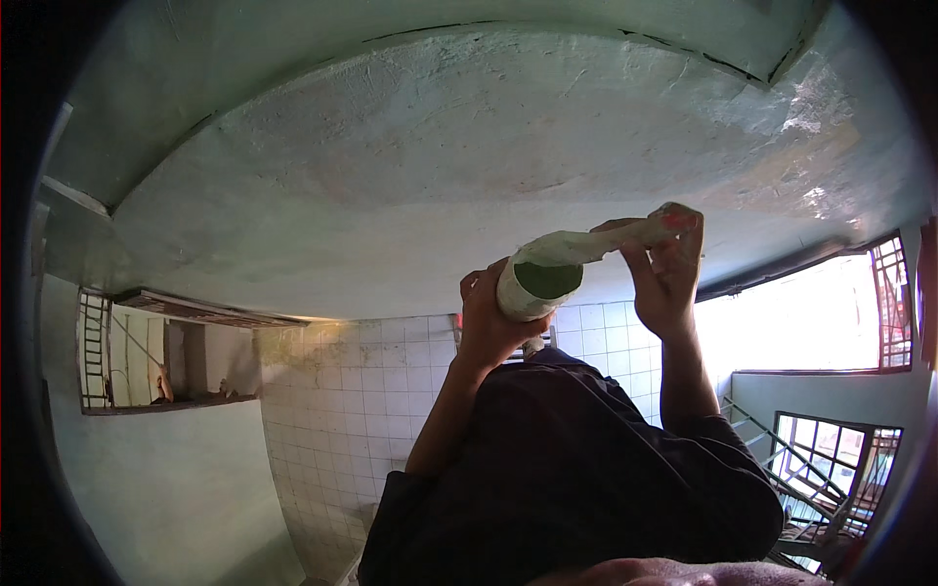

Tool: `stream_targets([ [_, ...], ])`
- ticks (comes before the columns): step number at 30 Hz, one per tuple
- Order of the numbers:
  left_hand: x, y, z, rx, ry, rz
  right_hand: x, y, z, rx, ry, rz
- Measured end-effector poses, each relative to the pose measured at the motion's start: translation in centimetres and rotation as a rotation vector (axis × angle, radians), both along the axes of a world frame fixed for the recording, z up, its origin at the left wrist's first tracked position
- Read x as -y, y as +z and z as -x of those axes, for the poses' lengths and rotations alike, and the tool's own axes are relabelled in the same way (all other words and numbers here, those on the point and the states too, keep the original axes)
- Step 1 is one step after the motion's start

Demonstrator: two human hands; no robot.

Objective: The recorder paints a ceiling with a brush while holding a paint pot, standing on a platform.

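Observation:
My left hand point(486, 317) is wrapped round a pale, paint-smeared round can point(526, 301), tilted so that its mouth and the greenish inside show. In my right hand point(668, 278) is the handle end of a whitish, paint-coated paintbrush point(614, 239). The brush's wide end lies at the far rim of the can; its bristles are not clearly visible. A red patch shows on the handle near my right fingers. Both hands are raised in front of a pale green wall point(469, 137).
White square tiles point(342, 381) cover the floor far below. At right are a bright barred window point(811, 313) and a green metal ladder point(791, 459). A wall opening point(186, 356) with a barred grille lies at left. Ledge edges run along the top.

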State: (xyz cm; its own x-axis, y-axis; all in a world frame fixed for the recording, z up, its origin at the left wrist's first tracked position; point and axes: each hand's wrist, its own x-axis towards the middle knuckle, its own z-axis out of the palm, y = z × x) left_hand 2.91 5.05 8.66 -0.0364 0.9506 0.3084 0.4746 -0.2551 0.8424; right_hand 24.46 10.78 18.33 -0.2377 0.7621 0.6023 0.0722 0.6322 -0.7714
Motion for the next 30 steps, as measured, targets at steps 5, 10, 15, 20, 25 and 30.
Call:
stream_targets([
  [5, -0.2, 0.3, -0.2, -0.001, -0.004, 0.014, -1.6, -1.2, -0.8, -0.292, 0.032, 0.324],
  [10, -0.4, 0.0, -0.5, 0.007, -0.026, -0.033, -2.5, -3.3, -1.0, -0.507, 0.028, 0.528],
  [15, -1.0, -0.1, -0.9, -0.032, -0.046, -0.067, -2.5, -4.7, -0.9, -0.794, 0.17, 0.786],
  [20, -2.1, 0.9, -1.1, -0.006, -0.085, 0.012, -2.9, -5.2, -1.5, -0.929, 0.246, 0.956],
  [25, -3.0, 1.4, -1.7, -0.029, -0.078, 0.003, -3.4, -5.4, -2.7, -1.087, 0.316, 0.902],
  [30, -3.8, 1.4, -1.9, 0.033, -0.066, -0.023, -5.5, -2.1, -3.8, -1.111, 0.309, 0.708],
])
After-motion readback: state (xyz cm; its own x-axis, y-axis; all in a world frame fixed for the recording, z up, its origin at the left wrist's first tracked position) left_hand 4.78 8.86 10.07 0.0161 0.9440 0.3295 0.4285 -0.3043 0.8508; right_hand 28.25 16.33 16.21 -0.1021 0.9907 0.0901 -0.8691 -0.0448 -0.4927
